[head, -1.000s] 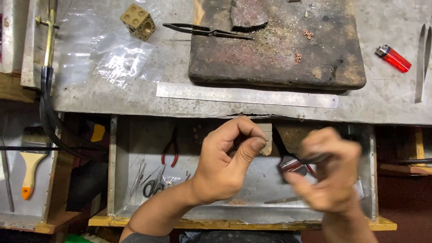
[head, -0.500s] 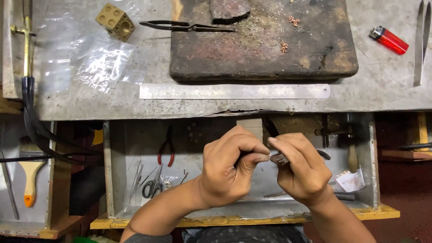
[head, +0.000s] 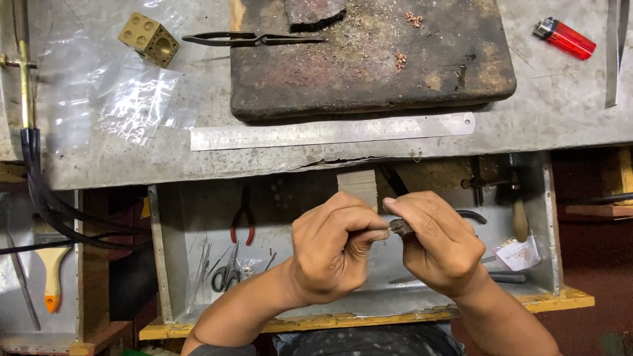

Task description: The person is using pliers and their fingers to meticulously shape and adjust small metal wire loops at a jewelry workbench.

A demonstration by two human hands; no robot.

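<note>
My left hand (head: 333,247) is curled over the open metal drawer (head: 168,264), thumb and forefinger pinched on something too small to see. My right hand (head: 438,244) is closed around a small pair of dark pliers (head: 399,227), whose jaws meet the left fingertips. The pliers' dark handle ends (head: 471,215) stick out past the right knuckles. The two hands touch at the fingertips above the middle of the drawer.
On the grey bench (head: 567,105) above lie a steel ruler (head: 330,132), a charred soldering block (head: 369,56), black tweezers (head: 250,39), a brass dapping cube (head: 149,38), a plastic bag (head: 132,99) and a red lighter (head: 564,37). Red-handled pliers (head: 242,221), scissors (head: 226,273) and a hammer (head: 517,211) lie in the drawer; a brush (head: 51,264) lies left.
My right hand came in from the right with the pliers and met the left fingertips. The view has shifted, so the bench items sit further left and higher in the frame.
</note>
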